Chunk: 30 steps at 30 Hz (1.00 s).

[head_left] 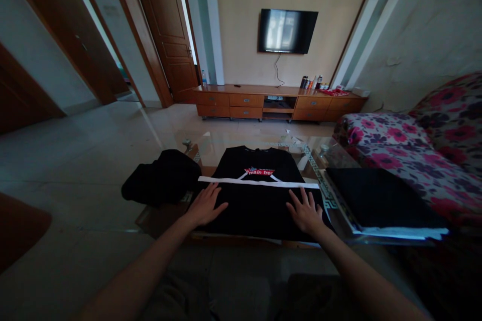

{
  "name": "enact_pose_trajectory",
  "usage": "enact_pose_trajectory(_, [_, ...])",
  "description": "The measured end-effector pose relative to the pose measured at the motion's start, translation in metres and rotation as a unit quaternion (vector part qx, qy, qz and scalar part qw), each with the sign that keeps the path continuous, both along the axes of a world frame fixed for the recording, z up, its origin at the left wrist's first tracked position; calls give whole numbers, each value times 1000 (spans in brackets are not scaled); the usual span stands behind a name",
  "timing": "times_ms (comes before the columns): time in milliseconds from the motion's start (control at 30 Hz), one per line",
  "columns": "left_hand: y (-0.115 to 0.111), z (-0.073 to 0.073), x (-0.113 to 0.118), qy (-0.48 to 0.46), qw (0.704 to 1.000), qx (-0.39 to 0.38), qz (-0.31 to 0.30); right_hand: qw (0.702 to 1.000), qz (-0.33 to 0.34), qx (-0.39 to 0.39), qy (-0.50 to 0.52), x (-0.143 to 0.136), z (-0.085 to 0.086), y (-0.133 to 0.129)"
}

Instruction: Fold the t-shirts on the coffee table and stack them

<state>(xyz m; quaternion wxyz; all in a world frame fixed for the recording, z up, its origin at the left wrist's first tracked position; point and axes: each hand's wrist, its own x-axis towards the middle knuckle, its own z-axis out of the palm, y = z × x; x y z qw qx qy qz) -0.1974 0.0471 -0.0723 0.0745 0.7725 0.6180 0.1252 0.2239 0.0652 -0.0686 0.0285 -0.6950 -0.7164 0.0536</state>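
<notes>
A black T-shirt [256, 210] lies on the glass coffee table in front of me, its lower part turned up over the front. A white band runs across it along the upper edge of that turned-up part, just below a red print with white letters. My left hand [206, 204] rests flat on the left side of the cloth, fingers spread. On the right side my right hand [306, 211] lies with its fingers apart, the fingertips just under the white band. Neither hand grips anything.
A crumpled black garment [161, 178] sits at the table's left. To the right lies a flat stack of folded clothes [380, 198], black on top. Beyond are a flowered sofa [391, 135], a low wooden cabinet [244, 100] and a wall television [288, 31]. The glass table [211, 148] has a patterned border.
</notes>
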Motion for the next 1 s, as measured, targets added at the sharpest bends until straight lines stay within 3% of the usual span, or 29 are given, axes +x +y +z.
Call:
enact_pose_trajectory(133, [9,-9,-2,15,1000,6,-14,1000,-2,15,-12,1,-10,14])
enact_pose_trajectory(300, [17,5,18,41,997,61,-7,998,-15,52,-15,-6,1,22])
enact_pose_trajectory(400, [9,8,40,40,996,67,-50,996,58,73,-10,-21,8,9])
enact_pose_trajectory(533, [-6,4,52,35,992,29,-117,982,187,27,2,-28,10,-10])
enact_pose_trajectory(700, [-9,5,54,30,992,25,-124,985,174,-5,3,-34,15,-16])
enact_pose_trajectory(867, [-8,6,83,11,991,42,-128,978,201,50,27,-70,22,-15])
enact_pose_trajectory(1000, [-12,7,93,20,986,19,-162,974,222,19,23,-83,15,-17])
